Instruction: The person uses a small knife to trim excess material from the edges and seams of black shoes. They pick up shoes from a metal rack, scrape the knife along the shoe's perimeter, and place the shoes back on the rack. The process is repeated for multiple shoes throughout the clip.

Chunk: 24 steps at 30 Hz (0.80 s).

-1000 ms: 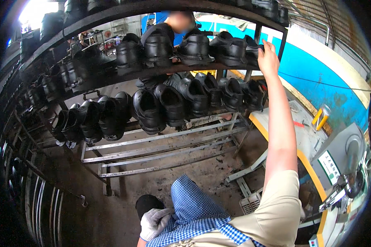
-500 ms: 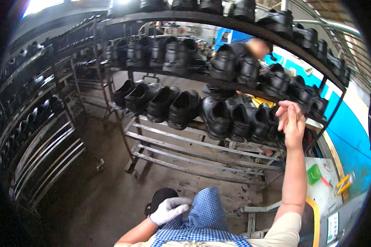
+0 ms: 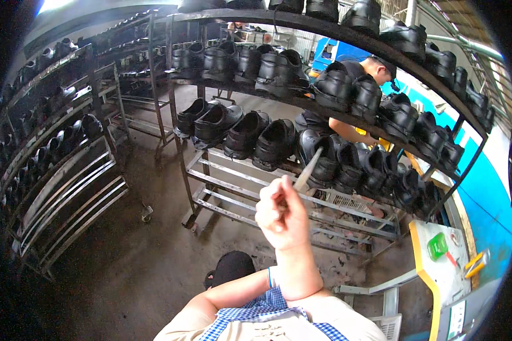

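Note:
My right hand (image 3: 281,216), bare, is raised in the middle, its fingers closed round a pale, thin, tapered stick-like tool (image 3: 309,171). The tool points up and away, its tip overlapping a black shoe (image 3: 326,165) on the rack's lower shelf; whether they touch I cannot tell. Behind my right forearm, my left hand is mostly hidden; only the white glove's cuff (image 3: 274,277) shows, so its fingers cannot be seen. Several black shoes (image 3: 275,145) stand side by side along that shelf, with their openings up.
More black shoes (image 3: 333,86) fill the upper shelves of the metal rack (image 3: 233,169). Behind it a person (image 3: 355,129) bends over, an arm reaching down. At right a worktable (image 3: 446,264) bears a green object (image 3: 437,246) and a yellow-handled tool (image 3: 477,264). Other loaded racks (image 3: 74,187) stand left.
My right hand has come down and left from the right end of the rack to the middle; the pale tool now shows in it. My gloved left hand has gone behind my right forearm.

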Each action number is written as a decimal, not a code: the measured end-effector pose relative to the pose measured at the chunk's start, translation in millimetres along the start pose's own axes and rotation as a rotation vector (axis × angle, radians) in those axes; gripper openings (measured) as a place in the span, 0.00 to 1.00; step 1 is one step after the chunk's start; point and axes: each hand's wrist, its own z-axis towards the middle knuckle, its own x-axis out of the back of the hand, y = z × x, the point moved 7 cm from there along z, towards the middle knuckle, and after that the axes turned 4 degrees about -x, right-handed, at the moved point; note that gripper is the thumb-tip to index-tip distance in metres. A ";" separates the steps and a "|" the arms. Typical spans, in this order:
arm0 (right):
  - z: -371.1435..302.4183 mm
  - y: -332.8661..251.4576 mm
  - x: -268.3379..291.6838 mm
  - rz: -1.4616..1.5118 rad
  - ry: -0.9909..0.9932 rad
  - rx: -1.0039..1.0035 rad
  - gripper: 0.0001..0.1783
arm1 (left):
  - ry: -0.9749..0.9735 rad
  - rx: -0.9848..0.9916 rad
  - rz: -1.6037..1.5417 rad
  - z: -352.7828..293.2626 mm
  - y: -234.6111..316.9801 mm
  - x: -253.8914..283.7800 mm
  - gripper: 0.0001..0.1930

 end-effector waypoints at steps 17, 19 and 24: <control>-34.0 123.3 2.0 -0.285 -0.095 -0.447 0.23 | 0.030 0.019 0.090 -41.9 -6.3 13.2 0.24; -44.1 134.0 6.1 -0.291 -0.132 -0.509 0.22 | 0.032 0.015 0.103 -44.2 -8.1 12.1 0.23; -55.0 139.6 3.6 -0.268 -0.180 -0.535 0.22 | 0.037 0.020 0.128 -50.2 -8.8 12.2 0.23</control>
